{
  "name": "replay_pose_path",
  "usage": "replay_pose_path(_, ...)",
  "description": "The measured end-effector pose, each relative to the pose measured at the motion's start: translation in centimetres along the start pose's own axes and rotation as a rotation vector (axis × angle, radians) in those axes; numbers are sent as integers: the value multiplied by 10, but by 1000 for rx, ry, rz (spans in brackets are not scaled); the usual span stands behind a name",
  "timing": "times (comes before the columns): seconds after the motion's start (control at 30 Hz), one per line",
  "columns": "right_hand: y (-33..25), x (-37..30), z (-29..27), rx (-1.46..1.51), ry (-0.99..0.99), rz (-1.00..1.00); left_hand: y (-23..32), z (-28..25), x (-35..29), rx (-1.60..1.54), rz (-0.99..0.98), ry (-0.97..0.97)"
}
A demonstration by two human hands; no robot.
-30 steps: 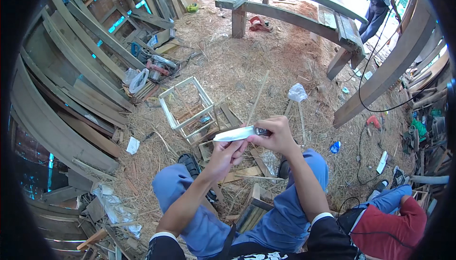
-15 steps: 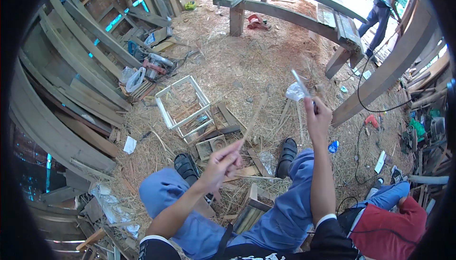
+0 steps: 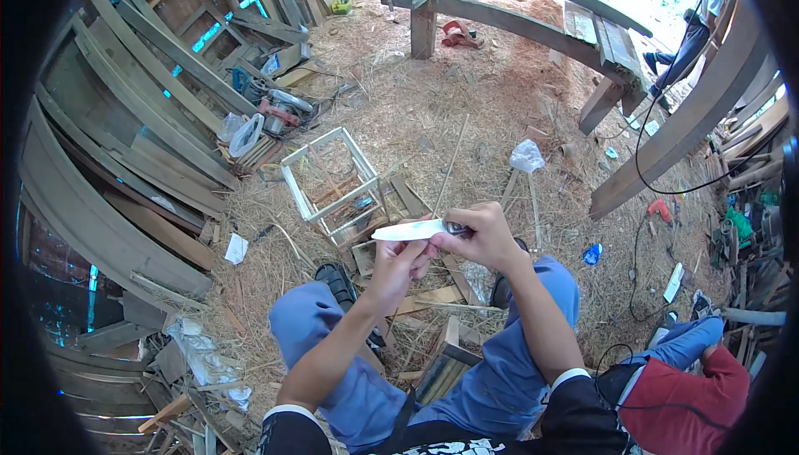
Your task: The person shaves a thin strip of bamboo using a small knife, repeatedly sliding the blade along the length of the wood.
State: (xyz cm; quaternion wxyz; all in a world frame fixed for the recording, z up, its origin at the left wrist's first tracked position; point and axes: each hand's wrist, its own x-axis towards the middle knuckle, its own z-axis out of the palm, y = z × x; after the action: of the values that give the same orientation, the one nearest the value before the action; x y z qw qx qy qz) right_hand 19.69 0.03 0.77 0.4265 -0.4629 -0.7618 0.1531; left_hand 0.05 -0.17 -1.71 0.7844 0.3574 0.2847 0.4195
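Observation:
My right hand (image 3: 483,240) is closed round the dark handle of a knife (image 3: 408,230). Its bright blade points left and lies across the top of my left hand (image 3: 394,274). That hand is closed on a thin wooden stick (image 3: 450,165), which slants up and away past the blade. Blade and stick meet or overlap near my left fingers; whether the edge touches the wood is hard to make out. Beyond my hands stands a pale wooden frame (image 3: 339,204) on the straw-strewn ground. Between my legs is a small wooden box (image 3: 450,340) with long pieces in it.
A wooden bench (image 3: 516,24) stands at the back. Leaning planks (image 3: 125,160) line the left, with a power saw (image 3: 279,112) beside them. A thick beam (image 3: 687,135) and a black cable are at right. A person in red (image 3: 687,380) sits close on my right; another person (image 3: 691,35) stands farther back.
My right hand has come down and left, bringing the knife from upright to lying over my left hand. The left hand has risen slightly, still holding the stick. The person at the back has shifted right.

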Motion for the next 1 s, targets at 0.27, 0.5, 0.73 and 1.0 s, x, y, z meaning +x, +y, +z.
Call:
replay_pose_path(0.27, 3, 0, -21, -154, 91, -185, 9, 11, -7, 34, -99, -62)
replay_pose_path(0.5, 18, -12, -56, -389, 164, -59, 14, 11, -10, -7, -70, -117)
replay_pose_path(0.73, 60, -30, -99, -386, 563, 473, 4, 6, -24, 49, -127, -161)
replay_pose_path(1.0, 21, -25, -57, -166, 321, 324, 9, -5, -9, 150, 14, 26)
